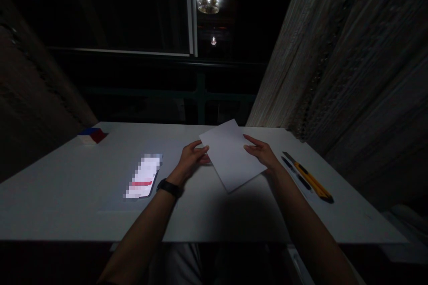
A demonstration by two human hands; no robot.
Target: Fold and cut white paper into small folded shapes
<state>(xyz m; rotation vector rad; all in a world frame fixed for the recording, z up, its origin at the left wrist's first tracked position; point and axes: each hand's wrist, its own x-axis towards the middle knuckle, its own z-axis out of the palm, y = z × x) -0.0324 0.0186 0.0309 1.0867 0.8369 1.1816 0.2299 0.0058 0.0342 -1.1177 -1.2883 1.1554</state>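
A blank white sheet of paper (pixel 232 156) is held up above the white table, turned so that one corner points toward me. My left hand (pixel 192 159) pinches its left edge, thumb on top and fingers behind. On the opposite edge, my right hand (pixel 262 152) grips the paper with its thumb on the face; the index finger reaches out past the edge, and the other fingers are hidden. A dark watch (pixel 169 188) sits on my left wrist.
A phone with a lit, blurred screen (pixel 143 176) lies left on the table (pixel 67 200). Beyond it stands a small red, blue and white cube (pixel 92 136). A pen (pixel 297 173) and a yellow box cutter (pixel 312 181) lie right. Curtains (pixel 281 53) flank a dark window.
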